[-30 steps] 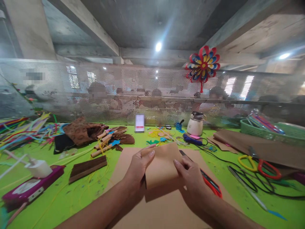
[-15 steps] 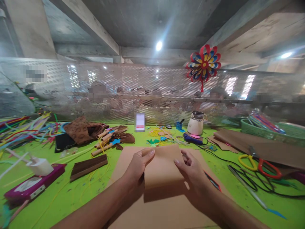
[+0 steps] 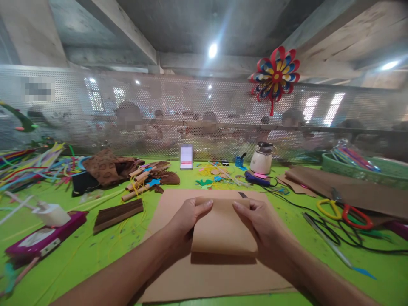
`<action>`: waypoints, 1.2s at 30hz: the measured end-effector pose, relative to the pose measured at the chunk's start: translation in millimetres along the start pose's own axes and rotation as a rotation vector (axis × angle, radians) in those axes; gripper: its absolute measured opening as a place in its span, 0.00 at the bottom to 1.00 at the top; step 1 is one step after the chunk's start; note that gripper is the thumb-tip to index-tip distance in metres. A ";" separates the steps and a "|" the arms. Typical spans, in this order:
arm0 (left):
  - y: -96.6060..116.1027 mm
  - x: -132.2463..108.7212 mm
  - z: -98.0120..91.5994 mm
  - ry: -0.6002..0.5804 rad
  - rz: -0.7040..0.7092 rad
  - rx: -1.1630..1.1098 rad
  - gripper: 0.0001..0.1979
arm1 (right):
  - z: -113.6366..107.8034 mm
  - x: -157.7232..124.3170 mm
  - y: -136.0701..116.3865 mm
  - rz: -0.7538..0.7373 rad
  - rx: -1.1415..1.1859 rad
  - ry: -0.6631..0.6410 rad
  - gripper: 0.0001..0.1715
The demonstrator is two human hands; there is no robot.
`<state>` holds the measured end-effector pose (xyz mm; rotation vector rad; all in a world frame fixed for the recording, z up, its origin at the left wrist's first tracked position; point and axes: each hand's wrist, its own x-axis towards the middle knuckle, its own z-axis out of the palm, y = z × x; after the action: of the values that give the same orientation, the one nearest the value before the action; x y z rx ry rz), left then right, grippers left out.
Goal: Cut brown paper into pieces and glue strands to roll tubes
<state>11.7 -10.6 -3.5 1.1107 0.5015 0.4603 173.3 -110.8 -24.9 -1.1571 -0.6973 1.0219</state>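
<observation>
Both hands hold a bent piece of brown kraft paper over a larger flat brown sheet. My left hand is closed on its upper left edge, thumb on top. At the upper right edge my right hand pinches the same piece, thumb on top and fingers behind. The near side of the piece curls over and casts a shadow on the sheet. A narrow dark tip sticks out just beyond my right hand; the rest of it is hidden, so I cannot tell what it is.
Left lie a pleated brown paper strip, a purple power strip and rolled paper tubes. Right are scissors, a pen-like tool, a black cord and brown paper. A phone and a jug stand behind.
My right hand has shifted up to the paper's upper right edge and grips it there. The dark and red object by my right wrist is out of sight; a dark tip shows beyond the hand.
</observation>
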 end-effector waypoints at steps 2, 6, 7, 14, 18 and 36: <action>-1.3 0.5 -1.0 0.004 -0.020 -0.009 0.20 | 2.8 -3.7 -0.5 0.018 -0.004 -0.013 0.15; -3.7 1.9 -2.9 0.027 -0.064 -0.001 0.19 | -2.0 -3.5 -2.4 -0.028 -0.099 -0.024 0.13; -3.6 2.3 -3.4 0.035 -0.074 0.009 0.18 | -4.7 -1.3 -2.1 -0.046 -0.136 -0.027 0.13; 2.5 10.6 -18.4 0.051 -0.156 0.334 0.12 | -14.0 19.8 10.3 -0.153 -0.530 -0.040 0.13; 4.2 18.7 -31.8 0.171 0.026 0.944 0.14 | -12.9 25.6 16.3 -0.291 -0.874 -0.036 0.11; -10.9 -42.3 19.3 -0.344 0.533 1.678 0.26 | -14.2 26.4 20.4 -0.353 -1.059 -0.058 0.07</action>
<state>-9.6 -53.2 -0.4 2.9203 0.1854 0.2073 190.5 -91.0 -49.9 -1.8010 -1.5190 0.3373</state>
